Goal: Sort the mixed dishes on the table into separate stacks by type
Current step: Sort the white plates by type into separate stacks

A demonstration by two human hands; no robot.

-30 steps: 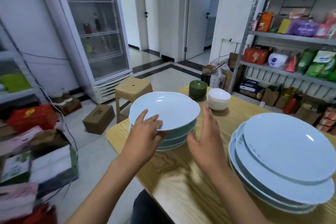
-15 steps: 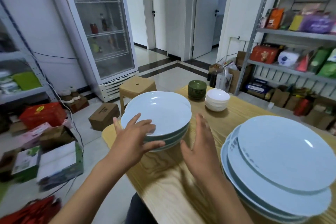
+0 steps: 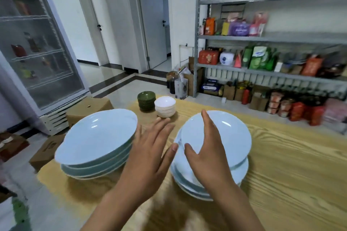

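Note:
A stack of light blue deep plates (image 3: 97, 140) stands at the table's left corner. To its right sits an uneven stack of light blue flat plates (image 3: 229, 137). My left hand (image 3: 150, 155) hovers open between the two stacks, fingers spread, holding nothing. My right hand (image 3: 206, 152) lies open over the near left edge of the top flat plate; whether it touches is unclear. Farther back stand a stack of small dark green dishes (image 3: 146, 100) and a stack of small white bowls (image 3: 165, 107).
The wooden table (image 3: 291, 174) extends right. Its left corner lies close under the deep plates. Cardboard boxes (image 3: 47, 151) and a glass-door fridge (image 3: 33, 47) stand left; metal shelves (image 3: 272, 69) with packaged goods line the right wall.
My left hand has let go of the deep plate stack and moved right. My right hand has shifted right onto the flat plate stack. The view has swung right.

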